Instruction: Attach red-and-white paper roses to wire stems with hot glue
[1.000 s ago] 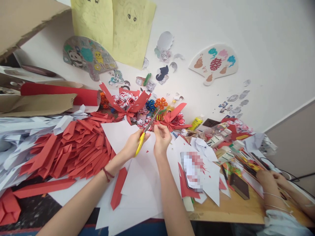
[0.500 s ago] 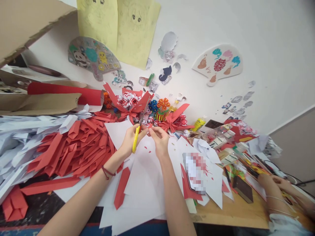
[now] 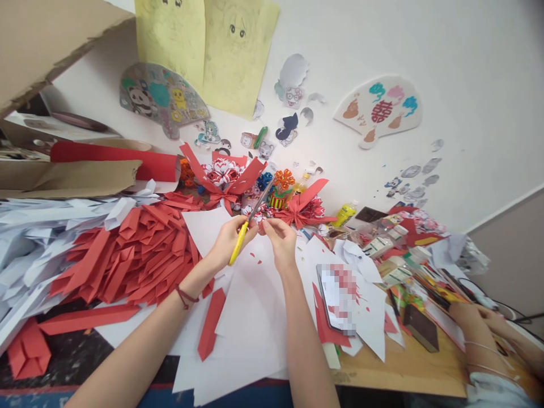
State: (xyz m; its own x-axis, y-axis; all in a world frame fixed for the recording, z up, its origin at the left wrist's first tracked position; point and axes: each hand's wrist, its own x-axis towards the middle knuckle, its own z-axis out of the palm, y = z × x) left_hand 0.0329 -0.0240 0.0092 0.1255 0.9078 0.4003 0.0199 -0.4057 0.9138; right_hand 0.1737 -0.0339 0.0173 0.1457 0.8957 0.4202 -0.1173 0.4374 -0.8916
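Yellow-handled scissors (image 3: 238,243) lie along my left hand (image 3: 228,239), which is closed around them, blades pointing up and to the right. My right hand (image 3: 281,240) is closed in a pinch on a small piece of red paper (image 3: 262,227), right beside the left fingertips. Both hands are above white paper sheets (image 3: 255,311), where a few tiny red scraps (image 3: 253,255) lie. A folded red paper strip (image 3: 211,324) rests below my left wrist.
A heap of folded red paper pieces (image 3: 148,249) and folded white ones (image 3: 25,232) fill the left side. Paper bouquets (image 3: 225,173) stand against the wall. A phone (image 3: 335,297) lies at right. Another person's hands (image 3: 467,320) are at the far right.
The scissors have turned, their blades now leaning further right. Both hands stay close together, with the right hand shifted slightly right.
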